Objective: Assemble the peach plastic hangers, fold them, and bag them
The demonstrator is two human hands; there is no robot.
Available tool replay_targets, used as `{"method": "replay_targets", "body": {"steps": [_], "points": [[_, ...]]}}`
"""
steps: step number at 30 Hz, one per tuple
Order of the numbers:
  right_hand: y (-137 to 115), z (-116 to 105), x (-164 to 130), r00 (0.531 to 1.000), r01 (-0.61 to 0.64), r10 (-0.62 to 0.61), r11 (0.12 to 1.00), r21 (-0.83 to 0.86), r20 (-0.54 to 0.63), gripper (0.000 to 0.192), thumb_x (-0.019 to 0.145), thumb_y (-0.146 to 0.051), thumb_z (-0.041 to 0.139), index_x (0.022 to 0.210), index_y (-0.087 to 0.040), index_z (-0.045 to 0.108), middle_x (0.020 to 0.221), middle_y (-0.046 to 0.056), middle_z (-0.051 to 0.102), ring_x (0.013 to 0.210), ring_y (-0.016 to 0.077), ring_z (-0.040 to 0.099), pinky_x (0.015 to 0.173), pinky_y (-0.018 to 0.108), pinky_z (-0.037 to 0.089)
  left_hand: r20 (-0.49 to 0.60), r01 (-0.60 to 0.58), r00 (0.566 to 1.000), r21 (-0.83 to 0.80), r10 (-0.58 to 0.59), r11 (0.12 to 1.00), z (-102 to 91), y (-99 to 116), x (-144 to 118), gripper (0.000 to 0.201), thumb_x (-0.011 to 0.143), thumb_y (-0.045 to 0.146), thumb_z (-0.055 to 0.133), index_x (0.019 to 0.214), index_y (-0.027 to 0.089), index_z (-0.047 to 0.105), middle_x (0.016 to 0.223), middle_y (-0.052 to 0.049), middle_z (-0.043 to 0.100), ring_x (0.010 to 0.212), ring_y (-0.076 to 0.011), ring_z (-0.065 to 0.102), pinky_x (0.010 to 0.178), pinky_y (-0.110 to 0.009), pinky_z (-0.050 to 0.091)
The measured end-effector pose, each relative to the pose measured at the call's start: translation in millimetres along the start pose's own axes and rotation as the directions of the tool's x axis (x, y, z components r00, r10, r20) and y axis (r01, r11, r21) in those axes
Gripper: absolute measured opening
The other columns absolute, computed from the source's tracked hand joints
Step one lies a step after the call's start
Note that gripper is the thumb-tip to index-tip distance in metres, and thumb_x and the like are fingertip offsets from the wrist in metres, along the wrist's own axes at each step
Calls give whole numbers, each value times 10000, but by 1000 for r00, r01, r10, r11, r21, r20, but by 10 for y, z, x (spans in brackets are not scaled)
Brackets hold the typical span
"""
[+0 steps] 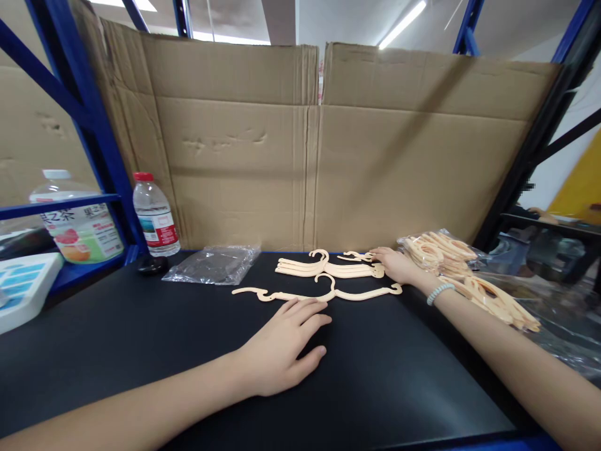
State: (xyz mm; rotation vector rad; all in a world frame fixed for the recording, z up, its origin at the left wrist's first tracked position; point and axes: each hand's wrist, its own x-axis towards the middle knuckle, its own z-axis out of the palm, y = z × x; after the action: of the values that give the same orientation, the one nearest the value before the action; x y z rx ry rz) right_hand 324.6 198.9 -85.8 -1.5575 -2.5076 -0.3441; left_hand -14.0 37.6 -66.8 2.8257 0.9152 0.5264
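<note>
A cream plastic folding hanger (300, 297) lies on the black tabletop, hook away from me. A small curved piece (247, 290) reaches out at its left end. My left hand (286, 347) rests just in front of the hanger, palm down, fingers spread and holding nothing visible; its fingertips come close to the bar. Farther back is a stack of similar hangers (300, 269). My right hand (397, 264) is at the back, its fingers closed over the right end of some small hanger pieces (355, 256). The fingertips there are partly hidden.
Clear bags of cream hanger parts (493, 300) lie at the right. A flat plastic bag (213, 264), a small black object (153, 265) and a red-capped bottle (156, 219) are at back left. A white tray (28, 294) sits at far left. Cardboard (235, 150) walls the back.
</note>
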Motion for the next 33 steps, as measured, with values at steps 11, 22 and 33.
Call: {"method": "replay_targets", "body": {"steps": [11, 22, 33], "points": [[-6, 64, 52, 1000, 13, -13, 998, 69, 3, 504, 759, 21, 396, 1226, -39, 574, 1301, 176, 556, 1267, 254, 448, 1081, 385, 339, 20, 8, 1000, 11, -8, 1000, -9, 9, 4, 382, 868, 266, 496, 1242, 195, 521, 1361, -108, 501, 1293, -271, 408, 1091, -477, 303], [-72, -153, 31, 965, -34, 86, 978, 205, -248, 674, 643, 55, 343, 1268, -98, 543, 1369, 127, 492, 1288, 218, 429, 1113, 380, 320, -7, -12, 1000, -43, 12, 999, 3, -8, -3, 388, 855, 230, 515, 1242, 207, 506, 1326, -90, 530, 1265, -244, 434, 1094, -453, 292], [-983, -601, -238, 986, 88, 95, 403, 911, -137, 325, 769, -134, 531, 1033, -223, 697, 1261, 43, 599, 1147, 206, 567, 1006, 351, 449, -186, 243, 881, -611, -435, 753, 42, -149, 85, 219, 861, 279, 525, 1040, 177, 597, 1061, -83, 651, 970, -217, 597, 850, -349, 464]]}}
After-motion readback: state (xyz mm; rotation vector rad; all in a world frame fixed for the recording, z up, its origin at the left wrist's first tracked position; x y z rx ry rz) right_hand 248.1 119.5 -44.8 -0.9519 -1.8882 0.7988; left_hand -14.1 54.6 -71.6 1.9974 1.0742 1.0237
